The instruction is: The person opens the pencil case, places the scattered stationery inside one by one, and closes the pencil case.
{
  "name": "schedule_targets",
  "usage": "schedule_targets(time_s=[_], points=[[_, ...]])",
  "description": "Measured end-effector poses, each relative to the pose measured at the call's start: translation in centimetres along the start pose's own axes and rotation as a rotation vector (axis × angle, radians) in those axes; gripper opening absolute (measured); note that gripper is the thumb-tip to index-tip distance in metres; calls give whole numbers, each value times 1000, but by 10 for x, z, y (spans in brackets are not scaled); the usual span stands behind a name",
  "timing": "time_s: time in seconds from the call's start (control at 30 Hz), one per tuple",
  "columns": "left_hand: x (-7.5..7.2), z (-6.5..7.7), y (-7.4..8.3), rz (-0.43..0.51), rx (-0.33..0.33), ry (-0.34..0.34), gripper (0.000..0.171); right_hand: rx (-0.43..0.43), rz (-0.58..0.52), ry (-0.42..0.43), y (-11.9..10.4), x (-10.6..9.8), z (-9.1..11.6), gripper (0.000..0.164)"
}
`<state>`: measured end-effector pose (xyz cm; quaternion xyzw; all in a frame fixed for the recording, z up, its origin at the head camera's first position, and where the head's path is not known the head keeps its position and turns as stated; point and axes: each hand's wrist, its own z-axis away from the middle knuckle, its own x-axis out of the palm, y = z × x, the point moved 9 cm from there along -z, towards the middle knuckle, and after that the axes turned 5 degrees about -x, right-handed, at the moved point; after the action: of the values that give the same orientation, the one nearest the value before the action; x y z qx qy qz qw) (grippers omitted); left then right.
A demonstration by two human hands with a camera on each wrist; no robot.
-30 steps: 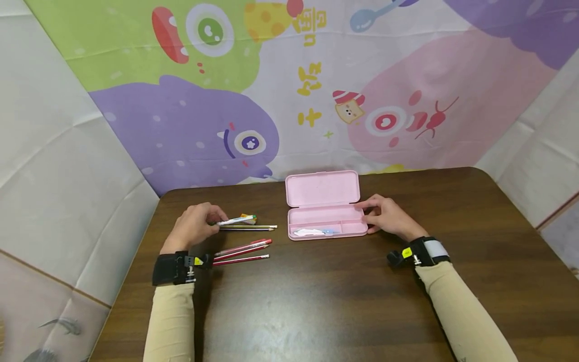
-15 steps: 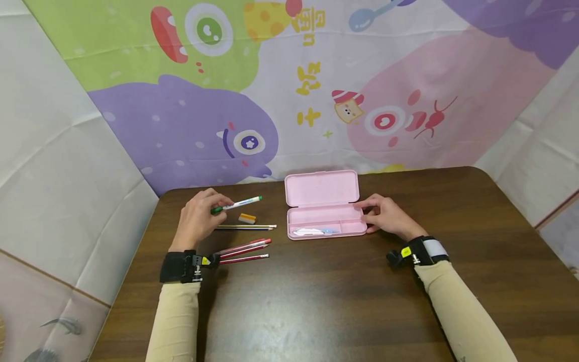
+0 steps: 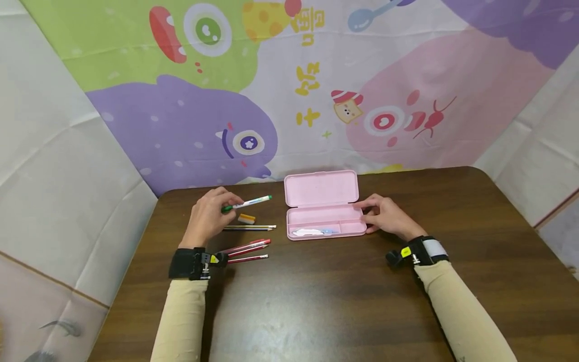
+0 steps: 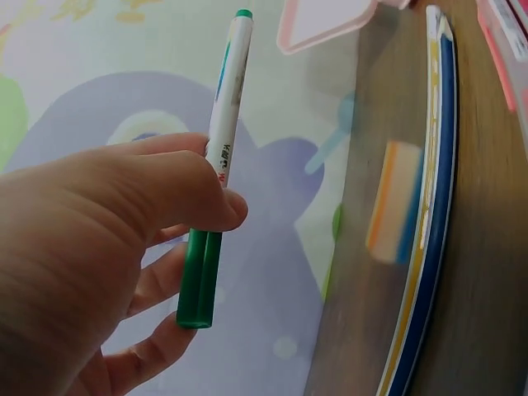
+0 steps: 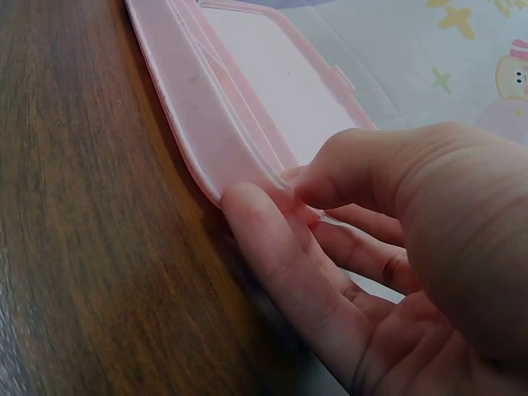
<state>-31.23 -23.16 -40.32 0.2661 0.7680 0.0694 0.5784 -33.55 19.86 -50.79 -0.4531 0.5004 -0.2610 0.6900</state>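
Observation:
My left hand [image 3: 210,213] pinches a white marker with a green cap [image 3: 253,202] between thumb and fingers, lifted above the table. In the left wrist view the marker [image 4: 227,124] tilts, its green-capped end low by the fingers. A pink pencil case [image 3: 295,215] lies with its lid up at the table's middle back. Inside its front compartment is a white and light-blue item [image 3: 314,232], its kind unclear. My right hand [image 3: 389,216] grips the case's right end; in the right wrist view the thumb lies over the rim [image 5: 268,169] and a finger is against the outer wall.
An orange, white and blue eraser [image 3: 247,218] lies below the marker. Beside it are two pencils [image 3: 253,228], one yellow-striped and one blue. Nearer are several red pencils and pens [image 3: 246,248], partly hidden by the left wrist camera. A printed cloth [image 3: 217,130] hangs behind the table.
My left hand has lifted the marker off the table and carried it to the right, towards the case. My right hand has stayed on the case's right end.

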Motion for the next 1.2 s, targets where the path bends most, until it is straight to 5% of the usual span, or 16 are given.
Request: schedule_targets(time_s=[1.2], points=[[50, -40, 80, 93, 81, -71, 21, -4, -10, 4, 0, 0, -1, 44]])
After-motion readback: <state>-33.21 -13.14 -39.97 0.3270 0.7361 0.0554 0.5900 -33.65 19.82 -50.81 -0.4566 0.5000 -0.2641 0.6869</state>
